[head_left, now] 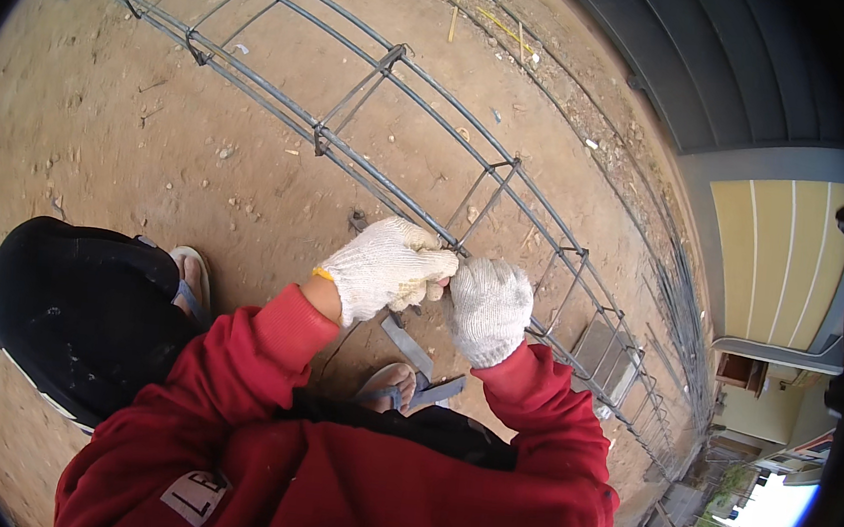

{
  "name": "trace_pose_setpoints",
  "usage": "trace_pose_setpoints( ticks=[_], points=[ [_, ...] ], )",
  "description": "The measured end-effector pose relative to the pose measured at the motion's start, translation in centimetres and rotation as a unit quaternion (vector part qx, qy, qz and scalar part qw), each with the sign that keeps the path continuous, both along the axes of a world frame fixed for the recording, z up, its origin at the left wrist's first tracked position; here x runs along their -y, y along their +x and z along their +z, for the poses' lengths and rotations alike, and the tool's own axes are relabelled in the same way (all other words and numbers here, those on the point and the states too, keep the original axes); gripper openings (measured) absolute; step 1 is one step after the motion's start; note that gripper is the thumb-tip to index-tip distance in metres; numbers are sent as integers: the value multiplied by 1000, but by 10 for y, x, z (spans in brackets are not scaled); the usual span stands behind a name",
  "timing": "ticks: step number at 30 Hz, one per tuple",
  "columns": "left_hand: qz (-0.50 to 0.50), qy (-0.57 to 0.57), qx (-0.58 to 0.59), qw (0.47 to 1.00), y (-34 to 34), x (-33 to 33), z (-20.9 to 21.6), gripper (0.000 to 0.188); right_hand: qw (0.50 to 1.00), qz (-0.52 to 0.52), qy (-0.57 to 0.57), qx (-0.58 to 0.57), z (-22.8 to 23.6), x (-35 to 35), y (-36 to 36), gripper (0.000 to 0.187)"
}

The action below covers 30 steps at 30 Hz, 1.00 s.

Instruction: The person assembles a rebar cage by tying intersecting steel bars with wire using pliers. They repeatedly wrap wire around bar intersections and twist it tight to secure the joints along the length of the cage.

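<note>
My two hands meet near the middle of the scene, each in a white knitted glove, right up against the near side of a long steel bar cage point(506, 167). My left hand point(391, 269) comes in with its fingers bent toward the right and bunched together; my right hand point(488, 309) is curled, its back turned up, just beside it. The fingertips are hidden between them, so I cannot tell what either one is pinching, or whether the grip is fully closed.

The cage slants across the dirt ground point(240, 162) from far left to near right, its long bars joined by square loops point(320, 140). Red sleeves point(223, 357) cover my arms, and a yellow band point(323, 274) shows at my left wrist. One sandalled foot point(190, 278) is to the left, beside a dark trouser leg point(86, 319); the other foot point(391, 386) is nearer, below my hands, with a grey flat piece point(407, 346) just beyond it. Loose bars point(684, 312) lie along the right, near a building with a yellow panel point(782, 260).
</note>
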State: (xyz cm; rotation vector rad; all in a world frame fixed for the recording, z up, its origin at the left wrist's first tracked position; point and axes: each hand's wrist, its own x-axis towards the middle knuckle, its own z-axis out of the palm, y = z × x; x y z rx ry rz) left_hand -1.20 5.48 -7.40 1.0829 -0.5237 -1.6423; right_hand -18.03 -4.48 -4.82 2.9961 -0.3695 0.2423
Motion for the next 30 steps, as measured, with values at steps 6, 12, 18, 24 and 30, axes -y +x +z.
trace_pose_setpoints(
  ticks=[6,12,18,24,30],
  points=[
    [105,-23,-254,961,-26,-2,-5,25,998,5,48,32,6,5,-6,32],
    [219,128,-534,806,-61,-21,-14,36,993,13,99,63,37,-1,-21,35],
    [293,176,-478,809,-96,-4,-24,32,825,-228,516,40,52,-20,-13,24],
    [220,36,-680,699,-109,22,-49,34,665,-407,624,42,73,-26,20,25],
    [258,47,-593,762,-108,30,-48,42,912,-238,286,-174,112,16,34,16]
  ],
)
